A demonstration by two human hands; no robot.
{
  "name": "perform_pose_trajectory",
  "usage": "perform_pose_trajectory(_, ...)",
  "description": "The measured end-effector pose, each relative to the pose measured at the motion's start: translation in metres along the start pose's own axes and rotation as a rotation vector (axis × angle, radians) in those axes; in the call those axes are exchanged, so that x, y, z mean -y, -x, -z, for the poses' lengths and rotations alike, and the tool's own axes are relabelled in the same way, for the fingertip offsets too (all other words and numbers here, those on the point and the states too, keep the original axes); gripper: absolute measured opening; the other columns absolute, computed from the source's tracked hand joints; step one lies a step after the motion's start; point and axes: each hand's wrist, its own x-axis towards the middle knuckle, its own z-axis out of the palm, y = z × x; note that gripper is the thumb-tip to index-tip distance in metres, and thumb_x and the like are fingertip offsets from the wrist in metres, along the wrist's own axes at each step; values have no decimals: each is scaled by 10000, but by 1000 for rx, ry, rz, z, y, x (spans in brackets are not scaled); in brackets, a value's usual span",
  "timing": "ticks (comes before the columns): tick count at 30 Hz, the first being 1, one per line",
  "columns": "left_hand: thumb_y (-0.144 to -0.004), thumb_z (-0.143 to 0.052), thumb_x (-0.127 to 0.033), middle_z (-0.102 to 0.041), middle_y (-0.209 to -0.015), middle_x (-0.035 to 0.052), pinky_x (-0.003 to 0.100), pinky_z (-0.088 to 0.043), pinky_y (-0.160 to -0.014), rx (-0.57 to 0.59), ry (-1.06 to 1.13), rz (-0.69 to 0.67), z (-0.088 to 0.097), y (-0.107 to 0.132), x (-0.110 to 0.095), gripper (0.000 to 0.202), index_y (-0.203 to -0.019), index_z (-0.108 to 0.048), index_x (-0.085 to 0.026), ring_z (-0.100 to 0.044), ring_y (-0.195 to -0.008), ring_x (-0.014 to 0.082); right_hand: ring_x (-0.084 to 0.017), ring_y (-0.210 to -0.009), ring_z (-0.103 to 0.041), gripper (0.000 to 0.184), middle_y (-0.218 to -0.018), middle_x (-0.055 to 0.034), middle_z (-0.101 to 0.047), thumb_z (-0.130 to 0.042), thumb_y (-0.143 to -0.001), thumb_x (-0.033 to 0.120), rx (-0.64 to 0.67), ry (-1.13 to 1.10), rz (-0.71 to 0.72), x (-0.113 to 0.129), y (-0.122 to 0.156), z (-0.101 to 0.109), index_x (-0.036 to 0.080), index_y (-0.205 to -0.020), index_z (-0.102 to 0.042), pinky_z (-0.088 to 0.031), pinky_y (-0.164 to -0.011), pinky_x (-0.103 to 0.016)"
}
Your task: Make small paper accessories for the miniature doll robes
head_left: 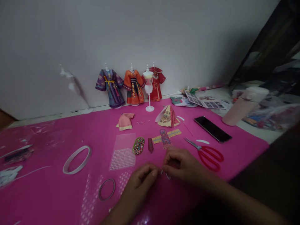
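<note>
My right hand (179,161) is closed in a pinch on a small white piece (168,176), too small to name. Fingertips almost meeting it, my left hand (142,179) is pinched too; whatever it holds is hidden. Just beyond the hands lie a patterned cloth piece (165,139) across a yellow strip (174,133), and a small dark red piece (150,145). An oval tray (136,149) of colorful beads rests beside a sheet of white stick-on pearls (122,158). To the right are red-handled scissors (208,156), their blades pointing away.
Small dress forms stand along the wall, several wearing robes (110,87). Doll garments (125,121) lie before them. A phone (212,128) and pink bottle (245,106) are at right. Tape rolls (77,159) and clear plastic wrappers (53,137) cover parts of the pink table (47,203).
</note>
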Motion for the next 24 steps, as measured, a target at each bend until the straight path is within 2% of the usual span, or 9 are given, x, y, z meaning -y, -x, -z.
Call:
perform_pose_trajectory(5,-886,-575,-476,-583,-796,8,295,-395,-738,-5,-5,7,1,-2,-1,309,-794,-652,-191,-511,-791,187,-106,-555,-473,103,-655,22,-561,-647,-769,197,49,-63,-93,1,1,3,188,-669,-621,-356,-506,-227)
perform_pose_trajectory(11,-850,-635,-425,-586,-788,1,287,-393,-715,6,39,6,0,-3,-2,241,-794,-654,-192,-512,-769,172,-107,-532,-491,133,-607,29,-581,-676,-805,272,89,-123,-173,-4,3,2,192,-711,-624,-361,-480,-216)
perform_pose_trajectory(17,-784,-671,-352,-504,-686,-31,264,-354,-627,-7,58,-4,-2,-3,0,219,-674,-571,-191,-437,-659,138,-110,-570,-509,153,-647,26,-586,-695,-798,301,95,-170,-173,-3,3,-2,188,-709,-642,-394,-517,-229)
perform_pose_trajectory(22,-790,-653,-330,-506,-687,-31,262,-354,-624,-33,53,-9,-2,-3,-2,211,-661,-553,-196,-434,-658,136,-134,-625,-567,257,-674,1,-604,-606,-876,369,84,-200,-151,-2,5,2,180,-710,-662,-430,-568,-259)
perform_pose_trajectory(24,-792,-651,-325,-510,-687,-31,260,-356,-618,-25,48,-13,-1,-3,0,207,-660,-555,-197,-440,-654,136,-138,-643,-568,201,-700,-2,-611,-627,-865,329,55,-180,-124,-2,8,1,177,-750,-691,-422,-577,-261)
